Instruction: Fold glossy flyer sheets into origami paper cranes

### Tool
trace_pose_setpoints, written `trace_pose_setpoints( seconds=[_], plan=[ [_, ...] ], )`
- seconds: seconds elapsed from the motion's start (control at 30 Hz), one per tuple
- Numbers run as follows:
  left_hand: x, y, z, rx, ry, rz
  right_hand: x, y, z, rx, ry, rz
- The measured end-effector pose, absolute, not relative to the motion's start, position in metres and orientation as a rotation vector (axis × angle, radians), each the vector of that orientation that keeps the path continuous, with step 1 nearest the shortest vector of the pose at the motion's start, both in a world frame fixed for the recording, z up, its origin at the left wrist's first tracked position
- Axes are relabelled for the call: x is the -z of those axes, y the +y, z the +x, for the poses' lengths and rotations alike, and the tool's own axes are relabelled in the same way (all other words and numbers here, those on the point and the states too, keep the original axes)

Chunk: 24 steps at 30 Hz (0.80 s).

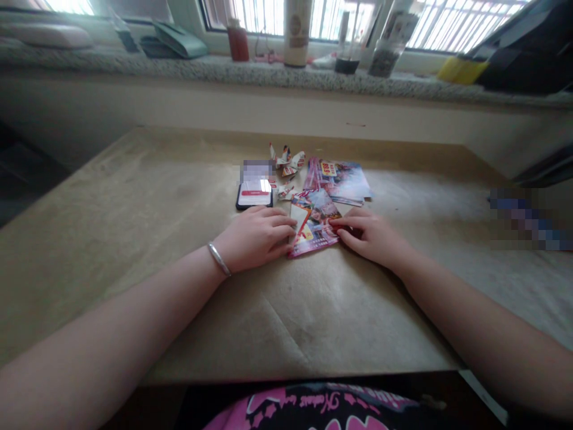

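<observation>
A colourful printed paper sheet lies on the table between my hands, with a corner on its left side folded over to show a pale face. My left hand, a silver bangle at its wrist, has its fingertips closed on the sheet's left edge. At the right edge my right hand pinches the paper between thumb and fingers. Just beyond my left hand is a phone with a lit screen, partly blurred out. Folded paper shapes with pointed tips stand beside the phone. Behind the sheet rests a stack of similar printed sheets.
The beige table reaches to the wall under the window. Bottles and jars, among them a red bottle, line the speckled stone sill. A yellow object sits near a dark bag-like shape at the right.
</observation>
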<state>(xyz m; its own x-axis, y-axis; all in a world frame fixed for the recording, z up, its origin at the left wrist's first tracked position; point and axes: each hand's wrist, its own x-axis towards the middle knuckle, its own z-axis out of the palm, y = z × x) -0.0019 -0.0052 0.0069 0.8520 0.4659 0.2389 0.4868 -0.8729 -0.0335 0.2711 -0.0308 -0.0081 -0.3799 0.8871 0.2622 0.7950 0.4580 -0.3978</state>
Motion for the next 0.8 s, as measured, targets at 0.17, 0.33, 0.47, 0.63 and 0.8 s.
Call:
trace_pose_setpoints(
  seconds=[0.17,0.33,0.47,0.63,0.8],
  plan=[
    [-0.009,-0.008,-0.001,0.348,-0.787,-2.932,0.004,-0.034,0.269,-0.322,-2.321,-1.455],
    [-0.006,-0.005,-0.002,0.423,-0.742,-2.929,0.0,-0.037,0.265,-0.405,-2.384,-1.416],
    [0.0,-0.002,-0.002,0.533,-0.732,-2.905,0.003,-0.036,0.269,-0.379,-2.463,-1.33],
    [0.003,-0.001,-0.002,0.506,-0.755,-2.9,0.01,-0.032,0.275,-0.247,-2.532,-1.178],
    [0.003,0.0,-0.002,0.524,-0.714,-2.912,0.007,-0.032,0.274,0.031,-2.536,-1.001]
  ],
)
